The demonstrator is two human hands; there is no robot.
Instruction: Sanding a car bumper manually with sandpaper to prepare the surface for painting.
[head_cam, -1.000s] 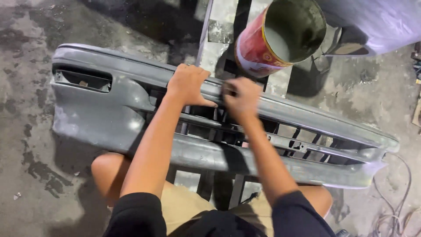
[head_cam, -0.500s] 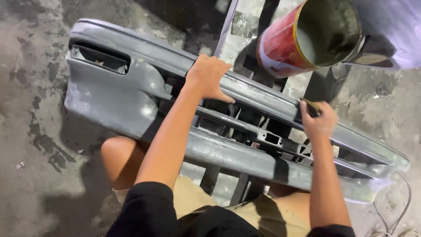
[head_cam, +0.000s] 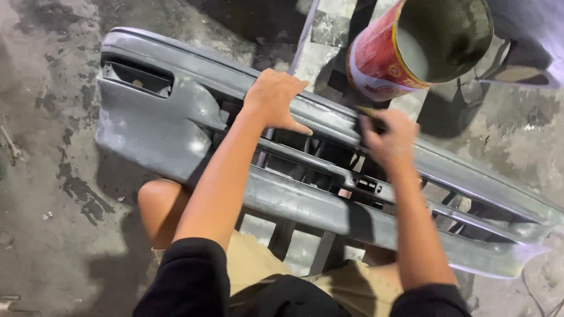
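Note:
A grey car bumper [head_cam: 153, 135] lies across a metal stand in front of my knees, its grille openings facing up. My left hand [head_cam: 276, 100] rests on the bumper's upper rail, fingers spread and pressing down. Further right on the same rail, my right hand [head_cam: 390, 141] is closed around a small dark piece [head_cam: 369, 113] with a yellowish edge. The piece touches the rail; most of it is hidden in my fist, so I cannot tell what it is.
A large red can [head_cam: 382, 58] with grey-coated insides stands on the stand [head_cam: 329, 29] just beyond the bumper, close to my right hand. Stained concrete floor [head_cam: 47, 176] lies all around. A pale cloth-like shape [head_cam: 534, 35] fills the top right corner.
My right hand slid right along the rail, then came back left towards the middle. My left hand stayed pressed on the rail. The view shifted slightly.

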